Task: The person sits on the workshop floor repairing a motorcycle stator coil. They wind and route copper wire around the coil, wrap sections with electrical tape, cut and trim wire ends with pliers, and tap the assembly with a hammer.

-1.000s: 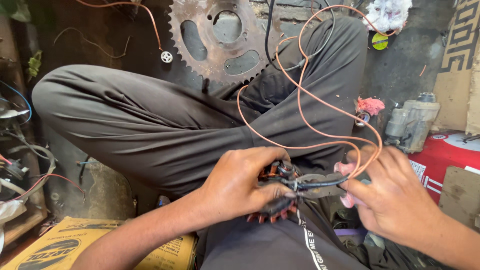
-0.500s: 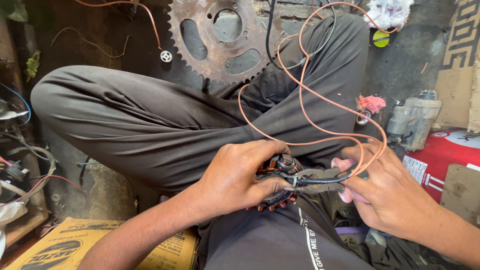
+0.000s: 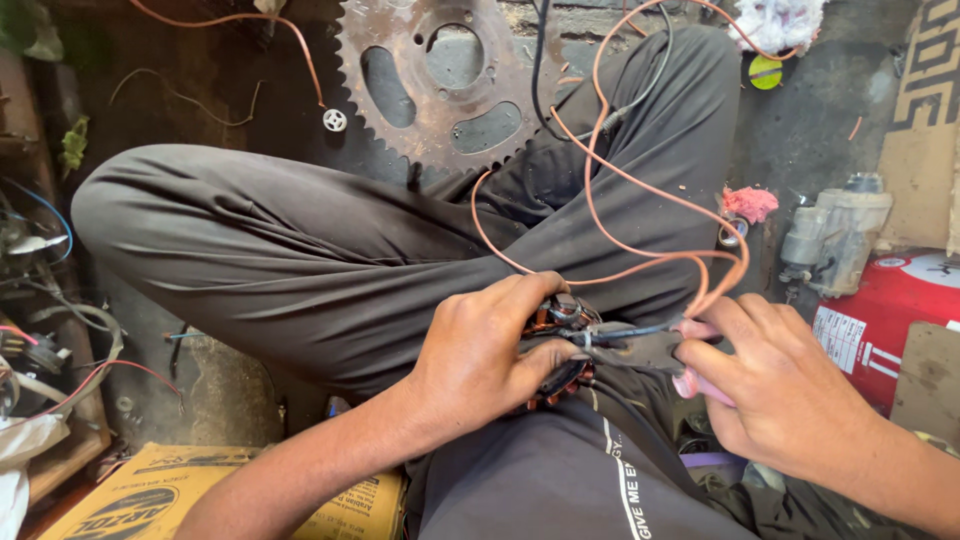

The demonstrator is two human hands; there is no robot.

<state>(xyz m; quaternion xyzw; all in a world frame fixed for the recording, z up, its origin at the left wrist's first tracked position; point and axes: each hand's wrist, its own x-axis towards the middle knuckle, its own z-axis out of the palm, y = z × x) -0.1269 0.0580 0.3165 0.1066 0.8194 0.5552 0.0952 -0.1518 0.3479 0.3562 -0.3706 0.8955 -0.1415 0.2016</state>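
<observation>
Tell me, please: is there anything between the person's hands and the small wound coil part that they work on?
Nothing visible stands between. The left hand already grips the coil part directly, over the lap. The right hand holds pliers whose tip reaches the part. The orange wire loops above, beside the rusty sprocket, not in between.

Dark, grimy concrete floor point(image 3: 820, 130), daylight falling from the upper right. Above the grip: rusty toothed sprocket point(image 3: 440, 80). Upper right of it: pink rag point(image 3: 750, 203), grey metal motor housing point(image 3: 835, 235), red canister point(image 3: 900, 310), brown cardboard point(image 3: 925, 110). Lower left: yellow cardboard box point(image 3: 150, 495). Far left: tangled wires point(image 3: 40, 340).
</observation>
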